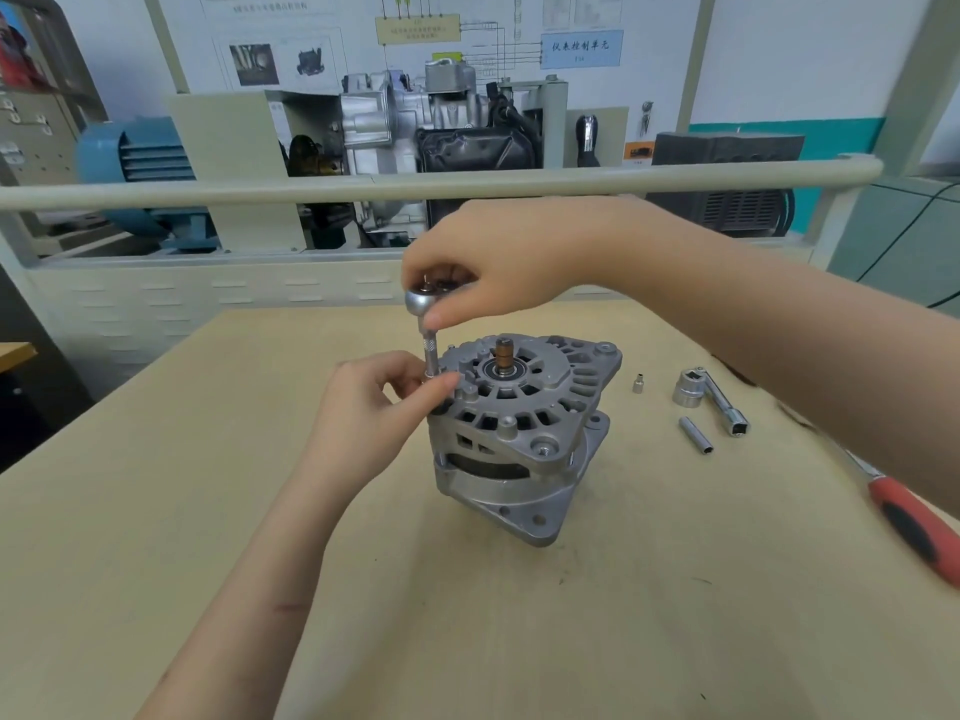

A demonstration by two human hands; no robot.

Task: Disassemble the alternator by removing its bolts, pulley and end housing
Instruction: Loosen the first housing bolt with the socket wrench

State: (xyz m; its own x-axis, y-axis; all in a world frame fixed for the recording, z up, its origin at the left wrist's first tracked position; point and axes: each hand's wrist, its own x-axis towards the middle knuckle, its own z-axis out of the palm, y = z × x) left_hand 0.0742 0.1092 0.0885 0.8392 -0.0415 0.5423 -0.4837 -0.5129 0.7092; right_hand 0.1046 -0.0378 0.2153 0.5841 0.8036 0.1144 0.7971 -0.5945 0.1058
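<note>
1. Alternator (519, 439) upright at mid-desk, slip-ring shaft end up, mounting flange down; broad base presumably chosen to keep body steady under tool load. Copper-coloured shaft stub and bearing exposed at top centre.
2. End housing (524, 392) on top, slotted and still seated on the body; looks slightly rotated against the lower casting, cannot tell whether already loosened.
3. Ratchet driver (428, 324) stood vertical on a through bolt at housing's left rim; bolt head itself hidden under socket and fingers.
4. Right hand (498, 267) wrapped over the round ratchet head from above, grasping it, thumb tip down along the shank; likely supplies turning and downward pressure.
5. Left hand (374, 407) pinching the lower extension just above the housing, thumb and forefinger closed on it; probably steadies the socket on the bolt so it does not slip off.
6. Judged stage: bolt removal in progress. Pulley not visible from this side, possibly beneath.
7. Spare sockets right of alternator, well apart: short socket (638, 383), long socket (696, 435), large socket on bar (709, 400). Laid within right-hand reach, apparently for size changes.
8. Red-handled tool (914, 522) lying at right desk (208, 459) edge, partly under the right forearm.
</note>
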